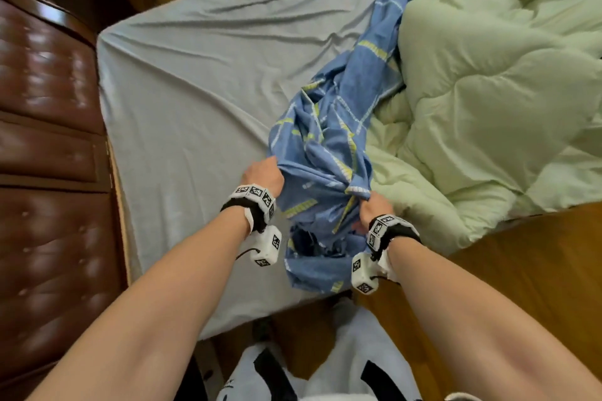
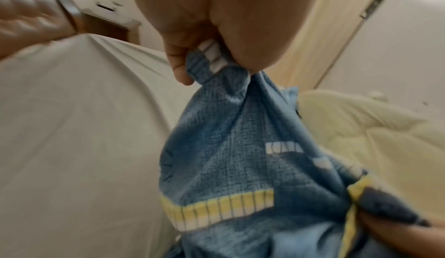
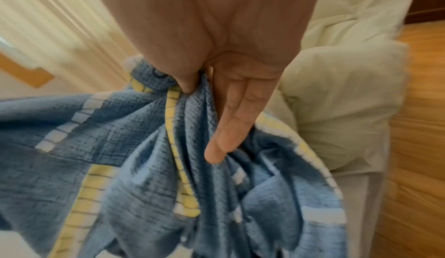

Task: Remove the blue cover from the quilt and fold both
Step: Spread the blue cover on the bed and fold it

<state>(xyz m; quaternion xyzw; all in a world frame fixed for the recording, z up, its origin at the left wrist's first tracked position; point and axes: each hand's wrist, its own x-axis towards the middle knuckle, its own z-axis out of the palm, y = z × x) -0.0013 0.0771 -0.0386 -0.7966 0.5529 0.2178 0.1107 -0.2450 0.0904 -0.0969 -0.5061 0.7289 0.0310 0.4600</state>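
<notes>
Both hands clutch bunched blue cover (image 1: 325, 153) at bed's (image 1: 195, 81) near edge: left hand (image 1: 262, 174), right hand (image 1: 374, 207) fisted on it. Green quilt (image 1: 488, 91) lies beside, right. Best pull steadily, regripping, avoiding snags.

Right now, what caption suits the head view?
Both hands, left and right, grip the bunched blue cover beside the green quilt.

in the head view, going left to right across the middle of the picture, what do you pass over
brown padded headboard → pale grey bed sheet → left hand → bunched blue cover → right hand → pale green quilt
</notes>
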